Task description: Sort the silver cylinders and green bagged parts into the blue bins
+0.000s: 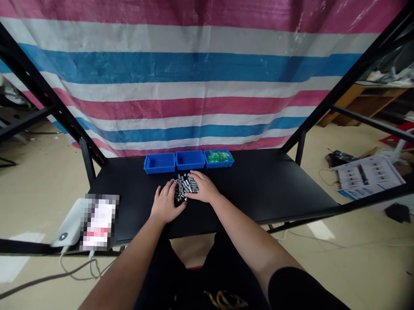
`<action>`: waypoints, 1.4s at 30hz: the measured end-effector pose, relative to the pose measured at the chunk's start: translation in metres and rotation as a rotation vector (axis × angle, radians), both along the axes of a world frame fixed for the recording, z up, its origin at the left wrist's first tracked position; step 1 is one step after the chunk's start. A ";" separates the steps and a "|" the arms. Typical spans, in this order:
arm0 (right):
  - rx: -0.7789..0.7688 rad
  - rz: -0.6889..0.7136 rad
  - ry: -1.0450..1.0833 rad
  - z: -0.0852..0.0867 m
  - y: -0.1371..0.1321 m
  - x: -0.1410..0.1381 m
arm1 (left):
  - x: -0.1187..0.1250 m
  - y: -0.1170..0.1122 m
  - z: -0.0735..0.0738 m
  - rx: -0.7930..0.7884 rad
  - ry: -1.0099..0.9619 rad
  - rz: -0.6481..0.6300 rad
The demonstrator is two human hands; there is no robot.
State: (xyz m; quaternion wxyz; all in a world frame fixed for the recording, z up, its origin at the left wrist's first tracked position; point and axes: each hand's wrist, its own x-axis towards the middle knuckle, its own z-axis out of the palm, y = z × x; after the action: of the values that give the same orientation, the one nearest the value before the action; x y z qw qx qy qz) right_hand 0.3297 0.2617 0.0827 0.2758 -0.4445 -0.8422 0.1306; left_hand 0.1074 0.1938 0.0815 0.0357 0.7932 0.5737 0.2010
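1. Sheet (193, 70) of striped plastic in pink, white and blue hangs beyond both my hands, behind the table.
2. The black table (260, 189) spreads beneath my hands and reaches out to either side of them.
3. Three blue bins stand in a row just beyond my hands: the left bin (159, 170), the middle bin (190, 166) and the right bin (219, 164), which holds green packets (217, 156).
4. A white box (73, 222) and a blurred-out panel (99, 223) lie well to the left of my left hand.
5. My left hand (165, 202) is palm down, fingers loosely spread, against the near-left side of the heap; I see nothing gripped in it.
6. My right hand (205, 188) curves around the heap's other side, thumb and fingers apart; whether a piece sits under the palm I cannot tell.
7. Small metal pieces (187, 187) lie heaped on the table between my hands. I judge the step in hand to be gathering or spreading this heap; the next move seems to call for light fingertips, since loose pieces could roll.
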 end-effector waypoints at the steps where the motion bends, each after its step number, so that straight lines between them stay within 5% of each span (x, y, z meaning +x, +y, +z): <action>1: -0.007 -0.029 -0.004 -0.001 0.000 0.000 | 0.000 0.000 0.000 -0.003 -0.002 0.000; 7: 0.007 0.008 -0.029 -0.004 0.000 -0.001 | -0.004 0.007 -0.001 -0.013 -0.008 -0.036; 19: -0.042 0.025 -0.123 0.002 0.003 -0.002 | 0.001 0.067 0.000 -0.078 -0.068 -0.312; 27: -0.009 0.126 -0.052 0.003 -0.002 0.000 | 0.007 0.056 0.010 -0.060 -0.144 -0.374; 37: 0.016 0.054 0.007 0.002 -0.010 -0.003 | 0.011 0.040 0.014 -0.014 -0.204 -0.392; 42: 0.057 -0.016 0.053 0.008 -0.012 -0.003 | 0.005 0.038 0.019 0.096 -0.217 -0.275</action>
State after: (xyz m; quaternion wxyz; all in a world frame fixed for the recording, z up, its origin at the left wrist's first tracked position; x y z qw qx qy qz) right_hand 0.3269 0.2500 0.0906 0.3116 -0.4396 -0.8344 0.1161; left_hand 0.1119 0.2315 0.1000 0.0867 0.8385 0.4426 0.3058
